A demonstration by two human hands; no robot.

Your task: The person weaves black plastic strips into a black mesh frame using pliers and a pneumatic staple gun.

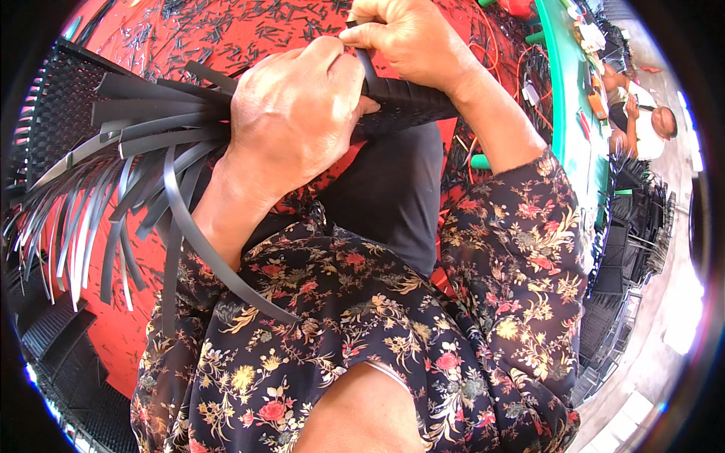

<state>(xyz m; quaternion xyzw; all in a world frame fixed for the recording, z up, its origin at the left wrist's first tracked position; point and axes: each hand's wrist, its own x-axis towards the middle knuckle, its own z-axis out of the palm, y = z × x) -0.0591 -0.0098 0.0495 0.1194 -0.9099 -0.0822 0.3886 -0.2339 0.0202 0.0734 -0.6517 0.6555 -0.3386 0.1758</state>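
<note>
- Bright daylight, strongest at the right, where the pale floor (683,302) is washed out.
- Fisheye bends the edges; corners are black.
- Centre sharp.

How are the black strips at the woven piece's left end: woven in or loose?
Loose: the black strips fan out unwoven beyond the left hand.

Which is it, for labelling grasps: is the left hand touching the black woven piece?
Touching. The head view shows the left hand closed around the black woven piece, fingers wrapped over it.
</note>
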